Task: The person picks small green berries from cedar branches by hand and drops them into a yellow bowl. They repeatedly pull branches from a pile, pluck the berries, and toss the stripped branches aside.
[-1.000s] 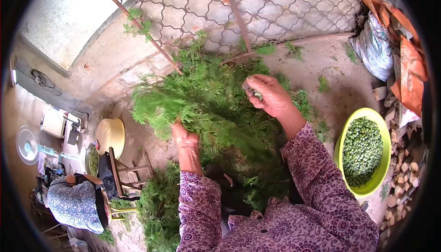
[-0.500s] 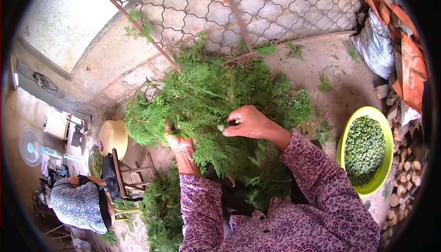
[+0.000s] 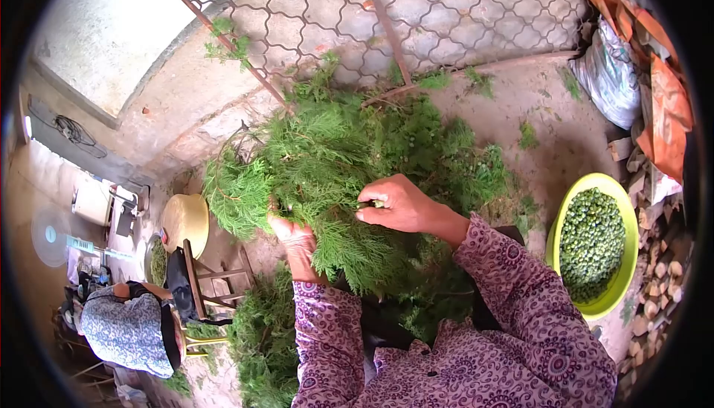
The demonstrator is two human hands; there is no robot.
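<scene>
A leafy green conifer branch [image 3: 316,159] with flat, feathery sprays lies across my lap. My left hand [image 3: 292,235] is closed around it from below, its fingers partly hidden by the foliage. Over the middle of the sprays, my right hand [image 3: 401,203] is curled with thumb and fingers pinched together. Small pale green cones show between those fingers. To the right stands a yellow-green basin [image 3: 552,248] holding many small round green cones [image 3: 593,244].
More cut branches [image 3: 260,341] lie at lower left and against the metal lattice [image 3: 446,14]. Stacked firewood [image 3: 658,289] and a white sack [image 3: 606,73] are at right. Another person [image 3: 130,326] sits at left near a wooden chair [image 3: 223,274], a tan tub [image 3: 184,222] and a fan [image 3: 50,235].
My right hand has shifted slightly and its fingers have closed more over the small cones. The branch has moved a little, while my left hand keeps its hold.
</scene>
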